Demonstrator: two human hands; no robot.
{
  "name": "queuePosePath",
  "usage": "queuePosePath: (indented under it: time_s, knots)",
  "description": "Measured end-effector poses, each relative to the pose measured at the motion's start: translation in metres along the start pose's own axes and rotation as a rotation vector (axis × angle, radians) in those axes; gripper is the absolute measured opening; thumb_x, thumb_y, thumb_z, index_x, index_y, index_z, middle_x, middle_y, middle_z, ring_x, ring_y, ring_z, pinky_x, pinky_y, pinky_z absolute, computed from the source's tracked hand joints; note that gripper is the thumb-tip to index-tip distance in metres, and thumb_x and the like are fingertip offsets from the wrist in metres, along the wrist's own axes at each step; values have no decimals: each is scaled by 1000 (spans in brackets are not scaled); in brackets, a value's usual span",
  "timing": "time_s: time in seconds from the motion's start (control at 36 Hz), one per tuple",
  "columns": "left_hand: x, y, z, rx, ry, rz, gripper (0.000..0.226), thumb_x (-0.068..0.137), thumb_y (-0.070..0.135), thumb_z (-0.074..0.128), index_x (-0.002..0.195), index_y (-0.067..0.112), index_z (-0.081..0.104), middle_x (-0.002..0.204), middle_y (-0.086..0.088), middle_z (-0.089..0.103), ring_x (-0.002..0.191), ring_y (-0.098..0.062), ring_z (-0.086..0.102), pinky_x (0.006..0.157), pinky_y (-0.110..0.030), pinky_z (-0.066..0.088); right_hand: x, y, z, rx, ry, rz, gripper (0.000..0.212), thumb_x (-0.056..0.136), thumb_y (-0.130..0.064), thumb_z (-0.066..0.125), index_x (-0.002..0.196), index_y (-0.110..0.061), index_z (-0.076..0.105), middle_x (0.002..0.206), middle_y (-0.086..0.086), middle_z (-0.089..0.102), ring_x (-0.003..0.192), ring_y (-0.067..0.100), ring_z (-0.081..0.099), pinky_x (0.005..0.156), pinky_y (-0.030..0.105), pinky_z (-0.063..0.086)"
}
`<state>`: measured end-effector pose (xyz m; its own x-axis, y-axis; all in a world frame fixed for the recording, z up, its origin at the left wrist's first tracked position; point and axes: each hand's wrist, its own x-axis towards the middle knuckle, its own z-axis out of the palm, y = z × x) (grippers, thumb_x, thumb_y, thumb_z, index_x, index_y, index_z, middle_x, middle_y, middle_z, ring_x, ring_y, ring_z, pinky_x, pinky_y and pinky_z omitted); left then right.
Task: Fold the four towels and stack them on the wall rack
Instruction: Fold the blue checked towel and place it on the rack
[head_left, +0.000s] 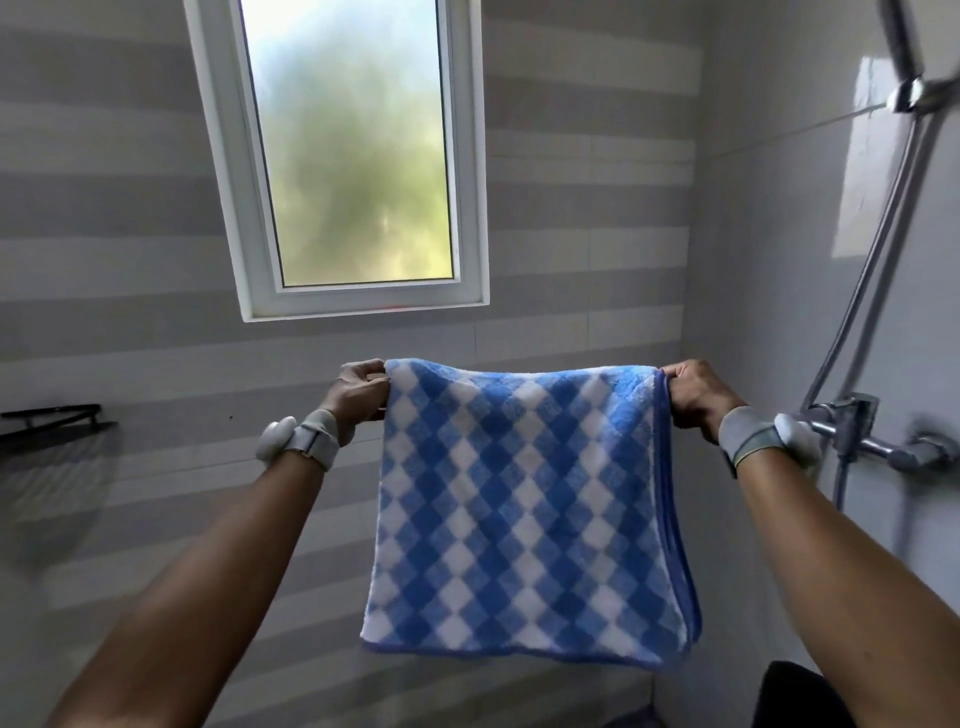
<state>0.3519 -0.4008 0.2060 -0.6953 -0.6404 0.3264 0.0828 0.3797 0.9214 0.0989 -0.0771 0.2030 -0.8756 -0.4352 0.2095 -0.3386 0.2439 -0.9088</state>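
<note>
Hanging in mid-air, a blue-and-white checked towel (524, 509), folded double, is stretched out in front of a striped tiled wall (587, 249). The left hand (360, 396) pinches its top left corner; the right hand (696, 393) grips its top right corner. A window (343, 150) sits above, a black rack (49, 418) far left, a shower tap (862, 431) right.

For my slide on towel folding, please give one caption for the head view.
The left hand and right hand pinch the top corners of a blue checked towel, held up below the window.
</note>
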Motion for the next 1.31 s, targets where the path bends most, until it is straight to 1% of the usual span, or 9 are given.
queuePosePath:
  time_s: [0.11, 0.25, 0.5, 0.61, 0.69, 0.78, 0.89, 1.14, 1.31]
  knots:
    - [3, -6, 15, -86, 52, -109, 16, 94, 16, 58, 108, 9, 62, 86, -8, 63, 67, -15, 58, 53, -22, 51, -10, -8, 5, 53, -49, 68, 21, 88, -1, 61, 68, -7, 64, 54, 10, 61, 37, 15, 55, 42, 21, 49]
    - [-1, -9, 20, -143, 45, -166, 15, 98, 16, 54, 107, 13, 67, 80, -5, 64, 59, -14, 59, 47, -20, 51, -10, -6, 5, 13, -104, 102, 21, 91, 4, 54, 73, -4, 64, 65, 15, 65, 46, 22, 62, 50, 29, 56]
    - [9, -10, 18, -317, 126, -97, 31, 95, 3, 46, 101, 16, 72, 96, -13, 70, 80, -27, 62, 65, -29, 55, -11, -8, 16, 320, -95, -47, 34, 98, -4, 39, 116, -9, 67, 83, 11, 69, 58, 17, 60, 51, 26, 49]
    - [10, -9, 10, -427, 172, -152, 42, 100, 23, 30, 115, 17, 68, 100, -15, 68, 70, -22, 59, 53, -26, 50, -10, -14, 23, 614, -5, -81, 31, 99, -17, 43, 121, -18, 64, 77, 5, 65, 54, 14, 57, 50, 24, 44]
    - [9, -8, 6, -423, 60, -137, 37, 100, 40, 43, 119, 19, 66, 99, -8, 69, 79, -20, 59, 63, -29, 47, -8, -16, 21, 612, -79, -155, 26, 98, -28, 58, 121, -20, 67, 91, 4, 70, 74, 14, 65, 65, 27, 53]
    - [13, -7, -5, -293, -16, -72, 36, 88, 22, 70, 122, 12, 64, 114, -12, 68, 94, -20, 62, 71, -29, 54, -4, -14, 18, 353, -91, -347, 32, 89, -6, 70, 119, -16, 67, 111, 6, 71, 93, 13, 66, 82, 23, 56]
    - [17, 0, -26, 83, -235, -98, 57, 66, 26, 89, 118, 13, 68, 118, -12, 68, 107, -25, 66, 86, -34, 58, 4, -9, 19, 163, -47, -344, 41, 80, 2, 76, 117, -15, 69, 107, 9, 73, 92, 16, 67, 89, 28, 56]
    - [25, 18, -34, 531, -248, -47, 40, 66, 21, 90, 103, 14, 78, 102, -6, 74, 98, -23, 67, 91, -35, 56, 17, 10, 28, -179, 25, -316, 22, 70, -8, 86, 85, -18, 74, 85, 2, 74, 79, 18, 67, 75, 27, 52]
    - [12, 41, -39, 859, -491, -63, 32, 70, 34, 87, 98, 20, 78, 98, 0, 75, 87, -14, 64, 85, -32, 54, 15, 15, 27, -407, 54, -404, 21, 80, -18, 77, 83, -32, 62, 90, 2, 59, 88, 22, 57, 81, 32, 47]
